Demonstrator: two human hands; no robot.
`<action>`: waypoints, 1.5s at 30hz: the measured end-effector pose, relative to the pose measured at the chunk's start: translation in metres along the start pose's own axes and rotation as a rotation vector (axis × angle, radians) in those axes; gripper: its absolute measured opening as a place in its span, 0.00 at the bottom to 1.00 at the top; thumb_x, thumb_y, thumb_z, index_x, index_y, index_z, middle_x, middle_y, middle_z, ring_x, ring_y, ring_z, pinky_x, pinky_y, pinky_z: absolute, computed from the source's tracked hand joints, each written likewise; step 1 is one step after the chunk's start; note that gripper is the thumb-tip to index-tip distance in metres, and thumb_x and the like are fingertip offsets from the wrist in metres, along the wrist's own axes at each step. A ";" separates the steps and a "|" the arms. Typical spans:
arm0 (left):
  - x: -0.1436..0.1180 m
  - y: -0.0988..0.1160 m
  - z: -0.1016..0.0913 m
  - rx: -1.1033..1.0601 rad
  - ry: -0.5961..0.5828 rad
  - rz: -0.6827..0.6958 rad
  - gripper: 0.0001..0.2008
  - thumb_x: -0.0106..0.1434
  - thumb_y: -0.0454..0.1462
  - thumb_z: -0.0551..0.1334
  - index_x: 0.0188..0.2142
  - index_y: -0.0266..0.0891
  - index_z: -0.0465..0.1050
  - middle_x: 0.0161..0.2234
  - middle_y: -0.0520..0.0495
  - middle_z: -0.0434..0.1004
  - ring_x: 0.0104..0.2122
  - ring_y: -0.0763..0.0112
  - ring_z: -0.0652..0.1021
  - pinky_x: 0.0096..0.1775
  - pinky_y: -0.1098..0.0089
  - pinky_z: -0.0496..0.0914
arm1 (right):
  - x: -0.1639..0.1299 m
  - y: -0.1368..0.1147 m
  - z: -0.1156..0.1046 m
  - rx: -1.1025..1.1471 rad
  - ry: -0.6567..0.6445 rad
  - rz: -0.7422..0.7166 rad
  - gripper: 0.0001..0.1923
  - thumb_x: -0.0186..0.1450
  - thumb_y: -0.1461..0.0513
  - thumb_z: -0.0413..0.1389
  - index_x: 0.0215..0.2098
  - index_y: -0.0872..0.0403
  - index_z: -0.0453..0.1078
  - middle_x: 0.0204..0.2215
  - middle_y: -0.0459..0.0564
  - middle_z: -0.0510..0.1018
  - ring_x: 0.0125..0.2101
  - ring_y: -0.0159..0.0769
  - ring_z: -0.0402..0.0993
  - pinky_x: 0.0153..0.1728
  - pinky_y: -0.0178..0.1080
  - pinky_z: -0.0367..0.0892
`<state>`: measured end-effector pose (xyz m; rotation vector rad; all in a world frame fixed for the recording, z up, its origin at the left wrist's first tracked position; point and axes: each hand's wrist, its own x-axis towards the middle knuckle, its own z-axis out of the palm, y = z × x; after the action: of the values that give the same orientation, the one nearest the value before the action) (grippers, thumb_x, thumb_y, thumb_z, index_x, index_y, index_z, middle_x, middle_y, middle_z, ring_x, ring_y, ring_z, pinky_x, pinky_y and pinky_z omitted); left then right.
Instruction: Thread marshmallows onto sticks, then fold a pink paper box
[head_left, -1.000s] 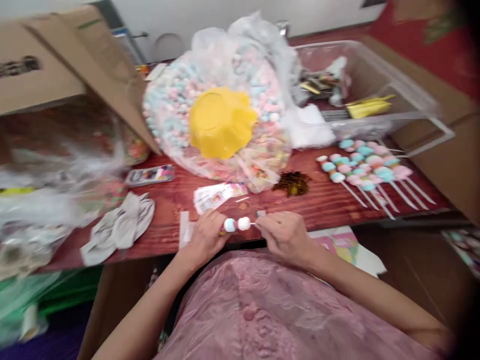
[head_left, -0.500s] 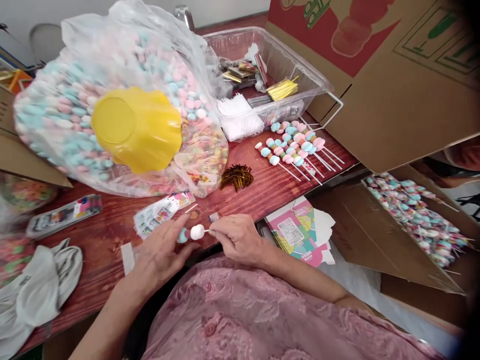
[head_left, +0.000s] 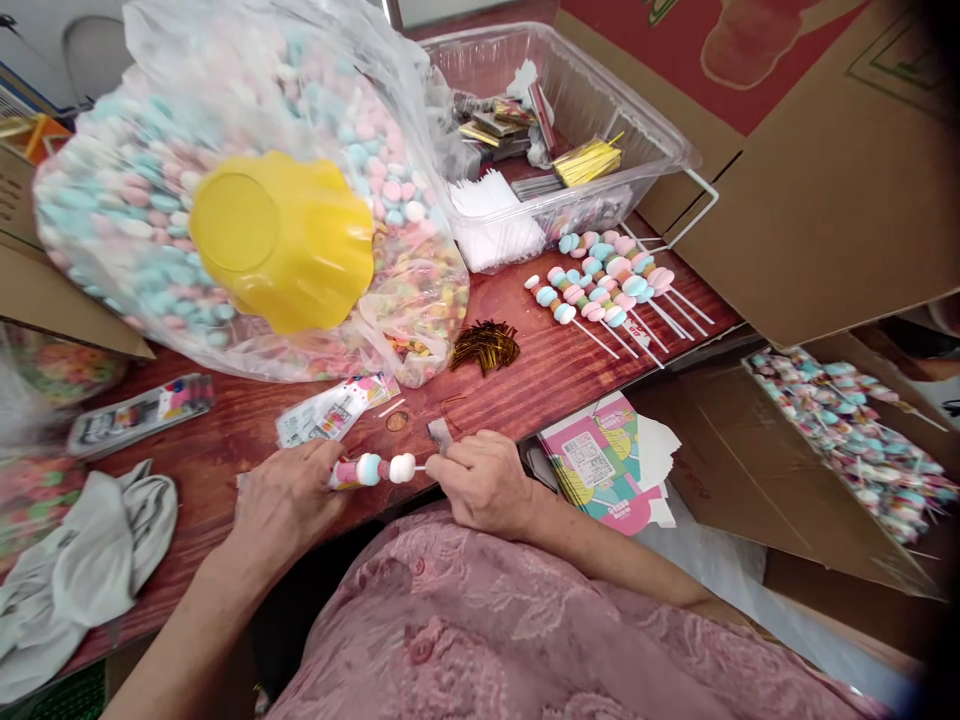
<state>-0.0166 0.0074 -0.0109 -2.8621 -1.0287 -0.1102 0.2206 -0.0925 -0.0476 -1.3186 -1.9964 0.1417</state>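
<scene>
At the table's near edge my left hand [head_left: 289, 497] pinches the pink end of a marshmallow skewer [head_left: 373, 469] that carries a pink, a blue and a white piece. My right hand [head_left: 484, 480] grips the thin stick end of the same skewer. Behind the hands lies a big clear bag of pastel marshmallows [head_left: 142, 200] with a yellow plastic bowl [head_left: 281, 240] upside down on it. A row of finished skewers [head_left: 600, 290] lies on the red wooden table [head_left: 540, 385] at the right.
A clear plastic tray [head_left: 645, 130] with white sticks and gold ties stands at the back right. Gold twist ties [head_left: 485, 345], printed wrappers [head_left: 334, 410] and a grey cloth [head_left: 90, 560] lie about. An open carton of skewers [head_left: 847, 440] sits low right, cardboard boxes around.
The view swung right, then steadied. A third, pink piece now shows on the skewer by my left hand, and both hands sit slightly lower at the table edge.
</scene>
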 end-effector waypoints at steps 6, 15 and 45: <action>-0.002 0.004 0.004 0.038 0.066 0.034 0.07 0.57 0.37 0.60 0.25 0.42 0.63 0.22 0.50 0.70 0.24 0.65 0.73 0.28 0.67 0.62 | 0.000 0.000 -0.002 0.414 -0.200 0.329 0.12 0.69 0.63 0.50 0.30 0.55 0.72 0.22 0.42 0.74 0.23 0.26 0.66 0.28 0.32 0.55; 0.004 0.017 0.006 -0.445 -0.114 -0.159 0.12 0.58 0.43 0.63 0.24 0.42 0.64 0.18 0.56 0.68 0.18 0.74 0.69 0.23 0.73 0.59 | -0.006 0.001 0.012 -0.029 0.012 -0.026 0.11 0.66 0.65 0.48 0.29 0.54 0.69 0.19 0.44 0.68 0.21 0.30 0.59 0.27 0.38 0.47; -0.023 -0.001 -0.005 -0.426 -0.067 -0.211 0.33 0.57 0.48 0.68 0.58 0.36 0.65 0.50 0.36 0.73 0.49 0.53 0.72 0.52 0.54 0.67 | 0.007 0.020 0.000 0.173 0.023 -0.031 0.08 0.66 0.68 0.54 0.37 0.54 0.75 0.27 0.48 0.80 0.26 0.31 0.75 0.30 0.34 0.66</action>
<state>-0.0354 -0.0073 -0.0082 -3.1299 -1.4798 -0.2830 0.2342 -0.0773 -0.0529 -1.1740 -1.9374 0.2768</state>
